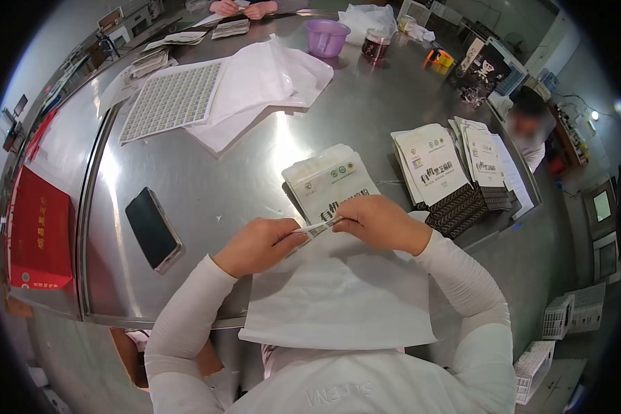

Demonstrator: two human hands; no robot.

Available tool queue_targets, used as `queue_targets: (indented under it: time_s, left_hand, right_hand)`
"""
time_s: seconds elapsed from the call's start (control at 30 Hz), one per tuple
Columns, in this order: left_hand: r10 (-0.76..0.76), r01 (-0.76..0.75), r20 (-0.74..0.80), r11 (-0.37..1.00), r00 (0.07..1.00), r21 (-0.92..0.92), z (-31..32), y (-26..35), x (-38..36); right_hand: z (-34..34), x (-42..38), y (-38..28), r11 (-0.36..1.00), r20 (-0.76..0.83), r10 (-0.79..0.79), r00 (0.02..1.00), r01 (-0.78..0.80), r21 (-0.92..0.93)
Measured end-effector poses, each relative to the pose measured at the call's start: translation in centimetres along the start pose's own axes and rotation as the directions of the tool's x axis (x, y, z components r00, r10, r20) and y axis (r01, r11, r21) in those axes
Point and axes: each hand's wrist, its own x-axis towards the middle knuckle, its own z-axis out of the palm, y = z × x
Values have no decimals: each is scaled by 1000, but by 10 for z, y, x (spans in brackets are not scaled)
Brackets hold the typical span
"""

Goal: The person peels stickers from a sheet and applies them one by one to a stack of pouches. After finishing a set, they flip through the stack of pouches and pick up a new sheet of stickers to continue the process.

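Observation:
My left hand [261, 245] and my right hand [376, 222] are close together, thumbs and fingers closed on a thin white piece [315, 227] seen almost edge-on. Its kind cannot be made out. Just beyond the hands lies a stack of printed pouches [331, 178], white with green round marks and dark lettering, partly covered by my right hand. Beneath my forearms a large white sheet [338, 297] hangs over the table's front edge. To the right stand two more stacks of pouches [433, 165], white above with dark patterned bottoms.
A phone [153, 229] lies left on the metal table [248, 162]. Farther back are a sticker sheet [176, 100], white paper [252, 90], a purple cup [326, 38], a jar [375, 45] and a black package [481, 72]. Other people sit at the far side and right.

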Motion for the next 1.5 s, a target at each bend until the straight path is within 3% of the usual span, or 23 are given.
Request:
queue_targets:
  time_s: [0.07,0.17,0.37,0.47,0.57,0.67,0.77,0.87,1.17,1.5]
  left_hand:
    - [-11,11,-2,1000,1000,-16,1,0,-1]
    - [-31,30,-10,999,999,-41,1,0,2]
    - [-39,39,-6,999,999,-28,2,0,2]
    - [52,-52,-42,999,998,12,3,-3,1]
    - [263,-260,-144,965,954,39,12,-9,4]
    - [219,-207,-94,970,971,125,10,-4,1]
    - [268,-254,-89,957,959,141,14,-16,5]
    - [215,-209,-61,973,975,95,13,-15,5]
    - [188,-184,-59,980,980,71,12,-13,4]
    - [164,-162,-40,985,986,56,11,-10,4]
  right_hand:
    - [-2,-3,-4,998,-67,-17,998,22,65]
    - [-7,-3,-14,966,-67,126,990,-107,237]
    - [3,-3,-6,983,-272,-126,954,156,95]
    - [6,3,3,913,-445,-65,893,233,334]
    - [-8,14,8,848,-208,265,942,-125,515]
    - [6,32,25,829,-109,264,958,-168,533]
    - [8,47,23,881,-77,248,966,-192,433]
    - [12,57,24,912,-42,241,970,-211,352]
    - [16,64,22,908,-3,285,959,-268,323]
    - [27,63,12,964,-152,255,955,-240,110]
